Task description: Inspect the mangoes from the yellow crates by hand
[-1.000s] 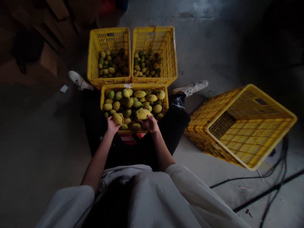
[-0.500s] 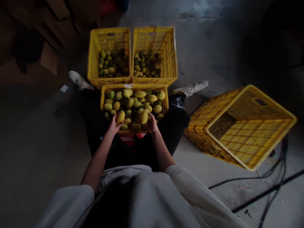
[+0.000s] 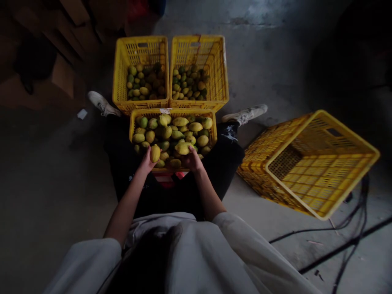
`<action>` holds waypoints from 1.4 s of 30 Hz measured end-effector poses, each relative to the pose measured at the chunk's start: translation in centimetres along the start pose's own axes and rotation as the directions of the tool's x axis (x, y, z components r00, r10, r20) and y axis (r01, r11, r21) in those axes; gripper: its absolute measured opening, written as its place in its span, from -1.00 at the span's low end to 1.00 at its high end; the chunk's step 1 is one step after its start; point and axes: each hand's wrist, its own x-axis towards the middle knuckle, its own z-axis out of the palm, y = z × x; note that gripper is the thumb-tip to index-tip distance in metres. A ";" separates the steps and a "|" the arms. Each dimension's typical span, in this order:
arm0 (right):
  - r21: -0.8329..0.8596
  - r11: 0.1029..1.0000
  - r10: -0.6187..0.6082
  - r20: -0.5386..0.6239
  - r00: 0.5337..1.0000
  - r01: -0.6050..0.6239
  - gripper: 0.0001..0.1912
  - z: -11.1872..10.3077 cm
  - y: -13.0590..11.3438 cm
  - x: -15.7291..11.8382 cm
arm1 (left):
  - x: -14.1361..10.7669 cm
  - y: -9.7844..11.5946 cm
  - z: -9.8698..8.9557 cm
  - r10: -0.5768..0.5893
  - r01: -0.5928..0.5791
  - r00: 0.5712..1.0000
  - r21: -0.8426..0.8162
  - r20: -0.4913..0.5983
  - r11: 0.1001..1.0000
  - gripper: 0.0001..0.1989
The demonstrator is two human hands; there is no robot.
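Observation:
My left hand is closed around a yellow lemon, held upright over the near left part of a yellow crate. In my right hand is another yellow lemon, lying sideways in the fingers. Beneath both hands, the crate is filled with yellow and greenish lemons. It stands between my legs, on something red that shows only in part.
Beyond the near crate, a left yellow crate and a right yellow crate hold smaller, greener fruit. A tilted yellow crate lies at right, near black cables. Cardboard boxes are stacked at far left.
The lemon in my right hand has turned from end-on to sideways. In my left hand the lemon has rotated slightly more upright. Both hands stay over the crate.

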 end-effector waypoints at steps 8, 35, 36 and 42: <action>0.133 0.991 0.002 -0.048 0.999 0.004 -0.67 -0.2 -0.8 -0.6 | -0.2 0.5 -0.1 -0.098 0.098 0.995 -0.042 0.004 0.994 -0.55; -0.035 0.999 -0.026 0.012 1.000 0.026 -0.59 0.2 -0.1 -0.5 | -0.5 0.8 0.5 -0.008 0.012 0.999 -0.102 0.036 0.995 -0.59; -0.044 0.998 -0.052 0.017 0.998 0.053 -0.61 0.2 0.1 -0.3 | -0.4 0.7 0.5 0.003 0.000 1.000 -0.095 0.027 0.995 -0.61; -0.015 0.992 -0.122 -0.104 0.987 0.121 -0.78 -0.5 0.5 0.8 | -0.2 -0.3 0.1 0.109 -0.107 0.993 -0.055 0.045 0.993 -0.71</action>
